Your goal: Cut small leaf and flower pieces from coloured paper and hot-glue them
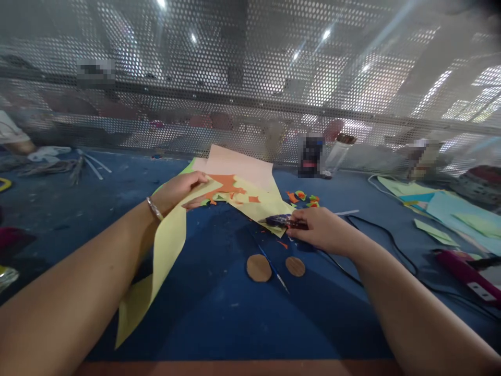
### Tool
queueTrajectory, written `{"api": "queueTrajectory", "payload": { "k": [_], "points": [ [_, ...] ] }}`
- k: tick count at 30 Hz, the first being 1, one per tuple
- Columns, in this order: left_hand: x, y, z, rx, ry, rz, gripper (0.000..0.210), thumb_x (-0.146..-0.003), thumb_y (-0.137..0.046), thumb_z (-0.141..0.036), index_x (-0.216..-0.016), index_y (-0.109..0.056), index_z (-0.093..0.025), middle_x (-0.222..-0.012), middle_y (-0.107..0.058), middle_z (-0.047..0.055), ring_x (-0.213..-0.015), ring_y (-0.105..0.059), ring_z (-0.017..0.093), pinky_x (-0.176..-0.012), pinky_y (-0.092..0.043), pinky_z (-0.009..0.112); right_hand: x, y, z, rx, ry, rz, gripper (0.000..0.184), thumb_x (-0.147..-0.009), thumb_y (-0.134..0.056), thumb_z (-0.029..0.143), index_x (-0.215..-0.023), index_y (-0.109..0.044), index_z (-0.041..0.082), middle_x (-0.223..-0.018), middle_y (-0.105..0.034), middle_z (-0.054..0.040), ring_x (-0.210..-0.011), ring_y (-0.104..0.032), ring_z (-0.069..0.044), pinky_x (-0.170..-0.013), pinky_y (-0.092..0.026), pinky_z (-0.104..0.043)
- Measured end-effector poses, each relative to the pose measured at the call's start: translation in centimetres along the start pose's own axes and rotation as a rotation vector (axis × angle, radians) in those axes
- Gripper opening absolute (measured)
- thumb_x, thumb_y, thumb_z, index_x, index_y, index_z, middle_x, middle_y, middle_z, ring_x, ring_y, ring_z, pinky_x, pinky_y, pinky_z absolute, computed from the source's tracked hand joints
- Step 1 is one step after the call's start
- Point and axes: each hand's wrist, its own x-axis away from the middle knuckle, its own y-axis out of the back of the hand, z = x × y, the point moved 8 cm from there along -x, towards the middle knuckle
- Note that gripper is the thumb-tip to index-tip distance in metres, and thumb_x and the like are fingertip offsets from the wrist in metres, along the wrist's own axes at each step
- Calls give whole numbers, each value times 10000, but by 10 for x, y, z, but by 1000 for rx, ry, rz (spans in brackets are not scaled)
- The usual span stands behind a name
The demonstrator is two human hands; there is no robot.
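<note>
My left hand (183, 189) pinches a pale yellow paper sheet (169, 248) between thumb and fingers. The sheet curls down toward the table's front. My right hand (321, 227) is closed round a dark tool (279, 221) with a narrow tip pointing left; its exact kind is unclear. The tool's tip lies over another yellow sheet (256, 210). Cut orange paper (223, 184) and a pink sheet (245, 163) lie between my hands. Below them rest a larger cardboard disc (259, 268), a smaller disc (295, 266) and a thin blue stick-like tool (276, 269).
Small orange and green paper pieces (301, 196) lie beyond my right hand. A black cable (385, 227) runs to the right, near a magenta device (465, 271) and coloured sheets (462, 209). A perforated metal screen (235, 78) stands behind the blue table (211, 318). Another person's arm (18, 141) shows far left.
</note>
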Motion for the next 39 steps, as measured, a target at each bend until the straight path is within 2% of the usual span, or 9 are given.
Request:
{"api": "queueTrajectory", "payload": {
  "k": [5,9,11,17,19,23,30,36,39],
  "points": [
    [1,1,9,161,128,280,456,-905,-469,-464,-523,-404,-224,-371,-277,-16,-280,-216,91,-316,-209,257,-1,-2,-20,98,-94,25,192,-888,-646,393,-875,-663,202,-831,-718,-68,-750,-635,-215,-586,-284,-291],
    [12,1,4,148,162,219,335,-907,-503,-427,-645,-519,-219,-439,-360,-25,-309,-223,92,-335,-193,259,-1,-3,-30,93,-114,61,220,-878,-657,424,-843,-640,208,-792,-702,-56,-713,-612,-207,-572,-279,-291],
    [17,-7,-2,24,143,163,259,-886,-549,-392,-703,-571,-210,-545,-493,-9,-407,-400,111,-416,-324,251,-1,-1,-30,87,-106,52,218,-876,-659,417,-836,-633,204,-807,-703,-58,-730,-612,-211,-583,-289,-292],
    [33,-87,-19,-398,-84,487,242,-885,-559,-373,-728,-573,-190,-671,-538,-11,-603,-471,135,-583,-363,261,3,-1,12,-115,73,30,232,-875,-674,400,-790,-626,190,-745,-666,-24,-685,-591,-172,-596,-319,-285],
    [33,-96,-19,-451,-119,513,238,-892,-551,-365,-734,-569,-189,-676,-547,-9,-606,-471,135,-577,-345,259,7,-8,34,-194,139,58,301,-837,-725,482,-907,-676,193,-791,-685,-20,-697,-598,-173,-600,-336,-281],
    [22,-74,-13,-459,-99,334,250,-910,-530,-380,-779,-606,-182,-716,-588,4,-653,-512,147,-627,-377,267,13,-26,66,-229,194,136,520,-740,-799,553,-1126,-684,224,-885,-726,-27,-770,-636,-203,-616,-343,-284],
    [11,-38,-4,-389,-30,146,299,-929,-512,-420,-795,-621,-176,-724,-610,6,-633,-519,141,-636,-400,269,12,-36,70,-394,177,204,306,-766,-765,375,-973,-614,208,-778,-655,10,-669,-556,-143,-576,-349,-260],
    [11,-25,4,-284,62,230,328,-911,-559,-477,-843,-663,-174,-759,-656,10,-656,-552,147,-644,-416,268,2,-40,68,-760,156,144,162,-870,-660,342,-872,-578,202,-655,-526,54,-589,-453,-107,-560,-332,-246],
    [16,-12,8,-206,137,242,298,-882,-593,-463,-847,-651,-172,-715,-658,-6,-604,-551,132,-602,-404,247,-7,-35,57,-807,88,1,179,-870,-656,358,-842,-597,191,-657,-529,48,-603,-464,-114,-573,-341,-250]
  ]
}}
